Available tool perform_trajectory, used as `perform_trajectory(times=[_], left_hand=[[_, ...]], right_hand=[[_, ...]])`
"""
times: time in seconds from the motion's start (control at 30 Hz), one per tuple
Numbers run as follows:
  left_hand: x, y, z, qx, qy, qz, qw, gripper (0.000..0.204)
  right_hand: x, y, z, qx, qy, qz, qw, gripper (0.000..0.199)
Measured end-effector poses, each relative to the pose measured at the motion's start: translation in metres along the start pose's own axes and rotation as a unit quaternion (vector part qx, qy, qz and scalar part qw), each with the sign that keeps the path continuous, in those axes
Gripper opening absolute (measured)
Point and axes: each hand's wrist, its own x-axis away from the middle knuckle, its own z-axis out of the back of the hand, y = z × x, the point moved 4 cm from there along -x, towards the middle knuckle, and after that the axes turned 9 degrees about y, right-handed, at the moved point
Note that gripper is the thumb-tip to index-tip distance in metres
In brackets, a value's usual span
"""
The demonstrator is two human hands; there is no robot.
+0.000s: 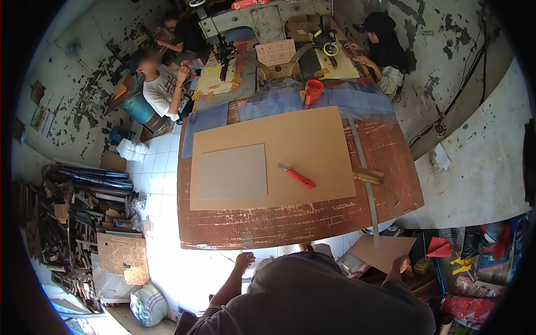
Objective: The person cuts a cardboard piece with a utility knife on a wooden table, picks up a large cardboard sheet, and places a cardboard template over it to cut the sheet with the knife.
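Beside the table's near edge hangs my left hand (244,260), its fingers curled in and nothing showing in them. Low on the right, my right hand (401,263) grips the edge of a brown cardboard sheet (381,252), which is tilted beside the table. A large brown cardboard sheet (312,134) lies flat on the table. On its left part rests a smaller greyish board (233,172). Right of that board lies a red utility knife (298,176) with its blade out. Neither hand touches these things on the table.
The scratched brown table (268,226) bears a long metal ruler (365,173), a wooden-backed brush or block (368,176), clear plastic sheets and a red tape dispenser (314,91). Machines (268,25) stand behind it. Several people work there. Stacked scraps (67,229) line the left wall.
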Motion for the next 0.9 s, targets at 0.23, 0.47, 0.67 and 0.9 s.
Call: perform_trajectory(times=[0.23,0.47,0.67,0.9], left_hand=[[0.005,-0.007,-0.001,-0.004,-0.002,0.007,1.0,0.033],[-0.002,0.011,-0.003,-0.02,-0.017,0.002,1.0,0.027],[-0.01,0.021,-0.009,-0.004,0.01,0.011,1.0,0.026],[0.002,0.013,-0.002,-0.003,0.019,-0.005,1.0,0.033]], right_hand=[[0.007,0.023,0.001,-0.088,-0.03,-0.132,0.987,0.033],[-0.003,0.047,-0.002,-0.162,-0.043,-0.307,0.937,0.04],[-0.02,0.061,-0.034,-0.146,-0.083,-0.234,0.958,0.044],[-0.024,0.064,-0.047,-0.141,-0.087,-0.289,0.943,0.037]])
